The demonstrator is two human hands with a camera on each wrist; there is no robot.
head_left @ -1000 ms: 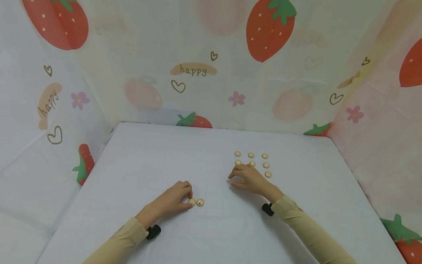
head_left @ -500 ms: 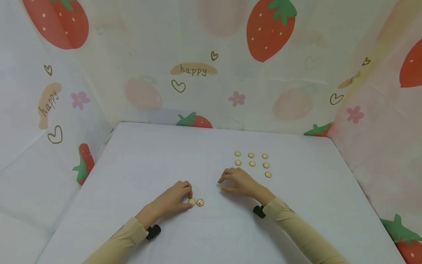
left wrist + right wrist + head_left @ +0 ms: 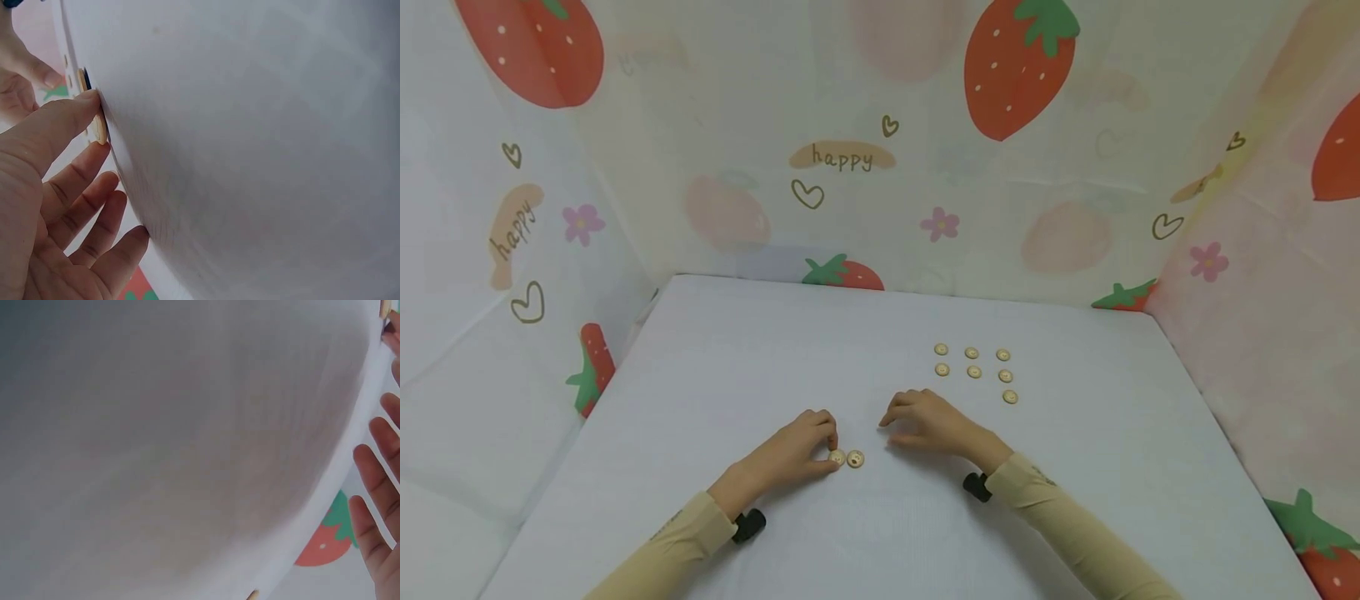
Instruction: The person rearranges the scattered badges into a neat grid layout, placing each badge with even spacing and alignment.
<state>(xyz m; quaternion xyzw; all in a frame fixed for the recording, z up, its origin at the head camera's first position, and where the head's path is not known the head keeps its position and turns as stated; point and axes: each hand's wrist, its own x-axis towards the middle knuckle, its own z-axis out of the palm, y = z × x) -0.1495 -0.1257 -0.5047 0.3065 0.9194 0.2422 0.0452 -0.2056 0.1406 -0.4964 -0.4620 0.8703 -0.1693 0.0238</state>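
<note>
Two round tan buttons lie side by side on the white table near its middle. My left hand (image 3: pixel 793 446) holds the left button (image 3: pixel 837 457) between thumb and index finger at its edges; in the left wrist view this button (image 3: pixel 100 128) shows between the two fingertips. Just right of it is the other button (image 3: pixel 855 459), untouched. My right hand (image 3: pixel 928 425) hovers over the table to the right of this pair, fingers loosely bent and apart, with nothing between them. In the right wrist view its fingers (image 3: pixel 375 472) are spread.
Several similar buttons lie in rows at the back right, among them a front one (image 3: pixel 1011 397) alone in its row. White cloth covers the table (image 3: pixel 760 350). Strawberry-printed curtains (image 3: pixel 730 100) stand behind it and at both sides. Each wrist carries a small black camera (image 3: pixel 749 526).
My right hand has moved left and toward me, away from the rows of buttons and closer to the pair. The left hand has stayed on its button.
</note>
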